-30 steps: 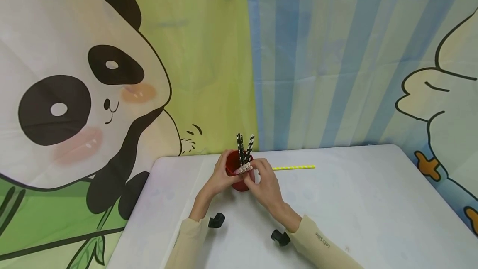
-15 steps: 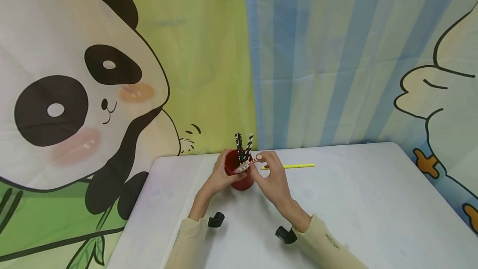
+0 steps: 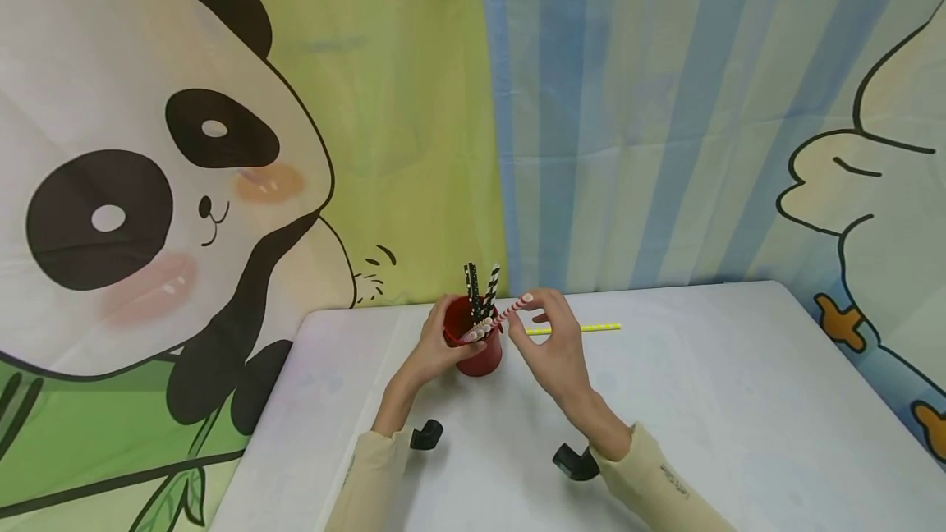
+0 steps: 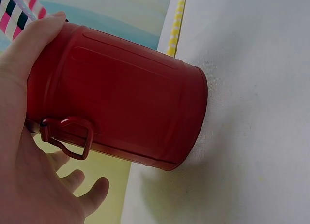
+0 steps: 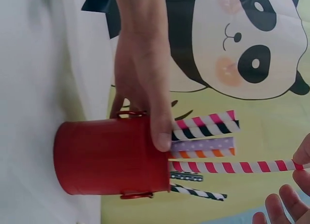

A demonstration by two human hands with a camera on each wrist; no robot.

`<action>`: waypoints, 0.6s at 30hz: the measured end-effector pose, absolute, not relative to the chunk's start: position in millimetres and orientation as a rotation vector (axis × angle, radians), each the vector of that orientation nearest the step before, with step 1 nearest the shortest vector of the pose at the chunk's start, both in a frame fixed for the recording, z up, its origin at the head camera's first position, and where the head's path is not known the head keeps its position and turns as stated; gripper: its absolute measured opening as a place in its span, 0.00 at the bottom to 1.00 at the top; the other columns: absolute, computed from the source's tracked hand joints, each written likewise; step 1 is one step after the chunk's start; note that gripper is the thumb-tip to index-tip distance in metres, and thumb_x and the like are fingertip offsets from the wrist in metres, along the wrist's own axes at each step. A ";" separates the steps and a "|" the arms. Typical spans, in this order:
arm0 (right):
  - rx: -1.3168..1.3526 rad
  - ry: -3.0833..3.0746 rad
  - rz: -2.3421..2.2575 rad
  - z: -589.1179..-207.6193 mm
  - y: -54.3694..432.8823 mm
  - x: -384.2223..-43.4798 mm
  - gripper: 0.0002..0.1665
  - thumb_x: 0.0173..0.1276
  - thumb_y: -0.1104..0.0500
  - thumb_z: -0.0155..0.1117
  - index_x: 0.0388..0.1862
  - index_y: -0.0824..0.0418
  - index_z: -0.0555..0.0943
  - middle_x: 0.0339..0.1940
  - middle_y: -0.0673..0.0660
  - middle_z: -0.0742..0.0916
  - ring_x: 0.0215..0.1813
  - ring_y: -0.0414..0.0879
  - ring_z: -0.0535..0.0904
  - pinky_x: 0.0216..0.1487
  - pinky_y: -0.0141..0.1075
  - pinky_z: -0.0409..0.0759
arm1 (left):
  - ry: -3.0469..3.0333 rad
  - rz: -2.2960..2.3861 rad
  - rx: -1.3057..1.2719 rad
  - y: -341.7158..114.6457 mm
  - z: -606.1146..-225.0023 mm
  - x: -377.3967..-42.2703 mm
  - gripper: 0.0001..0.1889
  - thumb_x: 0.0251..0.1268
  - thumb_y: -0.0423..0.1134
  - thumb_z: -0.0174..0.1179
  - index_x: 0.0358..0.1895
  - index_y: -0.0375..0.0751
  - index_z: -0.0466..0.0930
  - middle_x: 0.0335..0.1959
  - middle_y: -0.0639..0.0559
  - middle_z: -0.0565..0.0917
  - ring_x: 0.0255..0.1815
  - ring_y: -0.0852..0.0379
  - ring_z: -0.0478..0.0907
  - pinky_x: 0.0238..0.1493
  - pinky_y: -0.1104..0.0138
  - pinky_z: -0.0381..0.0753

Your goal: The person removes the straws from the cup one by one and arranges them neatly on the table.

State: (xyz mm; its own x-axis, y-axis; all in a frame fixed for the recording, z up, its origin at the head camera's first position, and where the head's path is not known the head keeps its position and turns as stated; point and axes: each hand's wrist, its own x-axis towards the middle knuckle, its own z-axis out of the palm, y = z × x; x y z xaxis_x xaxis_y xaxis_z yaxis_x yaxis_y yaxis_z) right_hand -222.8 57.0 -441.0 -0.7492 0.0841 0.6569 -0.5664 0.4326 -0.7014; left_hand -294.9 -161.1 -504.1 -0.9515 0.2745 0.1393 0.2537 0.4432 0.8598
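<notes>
A small red bucket [image 3: 479, 363] with side handles stands near the table's far edge. My left hand [image 3: 434, 351] grips it at the rim, its thumb over the near side in the left wrist view. Inside are several patterned paper straws: black-and-white ones [image 3: 491, 290], a purple dotted one [image 5: 201, 144], an orange-striped one [image 5: 225, 152] and other striped ones. Thumb and fingers of my right hand [image 3: 559, 347] pinch the top of a red-and-white striped straw [image 5: 232, 167], which leans right out of the bucket. Its lower end is hidden inside.
A yellow straw with pale dots [image 3: 600, 327] lies on the white table [image 3: 739, 401] behind my right hand. Black wrist devices [image 3: 426, 435] sit at both sleeves. A panda-printed curtain [image 3: 414, 105] hangs close behind the table.
My right hand has moved right and slightly away from the bucket, drawing the red-and-white straw partway up. The left hand and bucket have stayed nearly still.
</notes>
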 end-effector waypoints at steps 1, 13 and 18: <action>0.403 -2.058 1.341 -439.0 58.1 -222.0 0.13 0.64 0.63 0.70 0.47 0.58 0.81 0.47 0.51 0.84 0.52 0.43 0.79 0.46 0.42 0.83 | 2.655 1.576 0.480 -161.5 -506.9 -296.0 0.48 0.51 0.43 0.77 0.75 0.51 0.58 0.68 0.46 0.69 0.71 0.45 0.65 0.64 0.44 0.76; 0.435 -1.931 1.343 -413.0 81.8 -214.4 0.15 0.63 0.69 0.69 0.49 0.59 0.81 0.48 0.55 0.85 0.51 0.43 0.79 0.48 0.37 0.81 | 2.645 1.571 0.467 -164.2 -513.6 -299.6 0.47 0.50 0.49 0.78 0.73 0.60 0.58 0.68 0.53 0.68 0.70 0.51 0.65 0.63 0.48 0.79; 0.426 -1.934 1.278 -411.1 97.0 -219.8 0.15 0.63 0.69 0.68 0.48 0.60 0.81 0.47 0.56 0.84 0.51 0.43 0.78 0.48 0.36 0.79 | 2.633 1.586 0.465 -162.9 -512.0 -298.9 0.48 0.51 0.45 0.78 0.75 0.55 0.58 0.69 0.49 0.68 0.72 0.48 0.64 0.64 0.45 0.77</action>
